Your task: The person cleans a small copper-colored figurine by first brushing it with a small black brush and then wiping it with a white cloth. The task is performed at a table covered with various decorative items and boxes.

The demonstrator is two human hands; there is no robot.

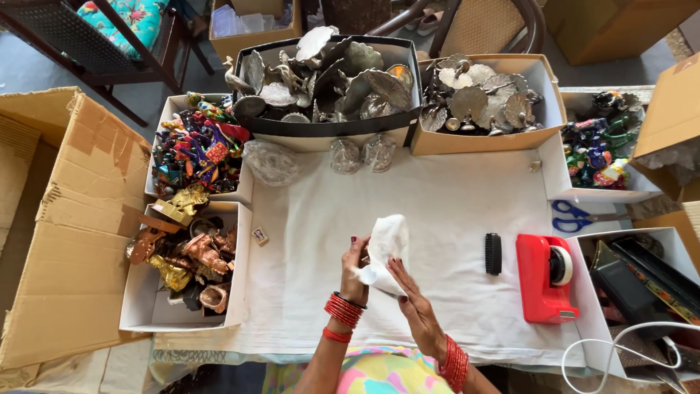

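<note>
Over a white cloth-covered table point(452, 204), my left hand point(354, 268) grips a white paper-wrapped bundle point(385, 252) from its left side. My right hand point(412, 295) presses against the lower right of the same bundle with its fingers stretched along the paper. What lies inside the wrapping is hidden. Both wrists wear red bangles.
Red tape dispenser point(543, 277), small black brush point(494, 253) and blue scissors point(572, 217) lie to the right. Boxes of silver metal figurines point(328, 80), point(481, 95), colourful figurines point(197, 146) and brass ones point(186, 255) ring the table. Large open carton point(65, 219) at left. White cable point(620, 343).
</note>
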